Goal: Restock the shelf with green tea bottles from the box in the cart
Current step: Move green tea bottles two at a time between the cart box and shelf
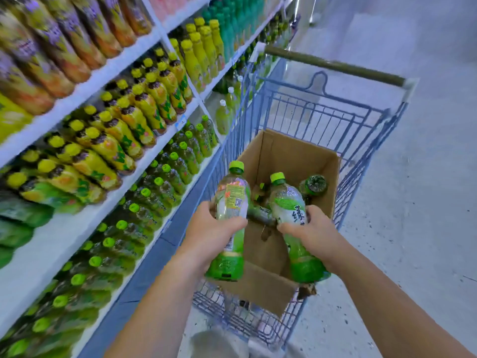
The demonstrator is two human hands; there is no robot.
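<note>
Green caps show everywhere in this shop aisle. The left hand [209,229] is wrapped tight around a green tea bottle [230,220], with the fingers curled over its middle. The right hand [308,232] is wrapped around a second bottle [294,226] in the same way. Both bottles are tilted, caps pointing up and away from the person. They are held just above a brown cardboard box [265,282].

The box sits inside a blue wire cart [322,112], and its top is open. More bottles [313,186] lie inside it, one showing its round bottom end. The cart has a dark handle bar [333,65] at its far end.

On the left stands a white shelf [64,228] with many rows. The low row is full of bottles with green caps [144,202], like the ones in the hands. The row above holds yellow-capped bottles [116,140]. The top row looks blurry, with purple and orange labels [59,40].

The cart stands just beside the shelf on a grey floor [413,228].
</note>
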